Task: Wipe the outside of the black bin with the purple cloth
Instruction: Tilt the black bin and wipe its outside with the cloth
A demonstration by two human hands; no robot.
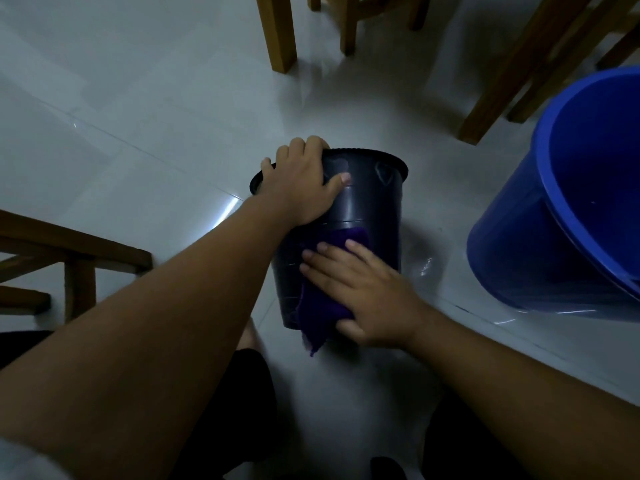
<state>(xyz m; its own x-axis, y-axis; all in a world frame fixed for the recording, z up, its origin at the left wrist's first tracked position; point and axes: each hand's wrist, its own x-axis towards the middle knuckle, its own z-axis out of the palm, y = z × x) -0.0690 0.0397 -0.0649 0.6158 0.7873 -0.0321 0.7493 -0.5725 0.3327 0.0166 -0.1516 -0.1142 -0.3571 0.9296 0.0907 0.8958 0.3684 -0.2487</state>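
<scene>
The black bin (374, 206) stands on the pale tiled floor in the middle of the view, tipped away from me so its near side faces up. My left hand (301, 181) grips its rim at the upper left, fingers curled over the edge and thumb on the wall. The purple cloth (320, 311) lies against the bin's lower near side, one corner hanging below the base. My right hand (363, 289) presses flat on the cloth with fingers spread, covering much of it.
A large blue bucket (561, 216) stands close on the right. Wooden furniture legs (282, 32) rise at the top centre and top right (498, 84). A low wooden frame (69, 258) sits at the left. My dark-clothed knees are at the bottom.
</scene>
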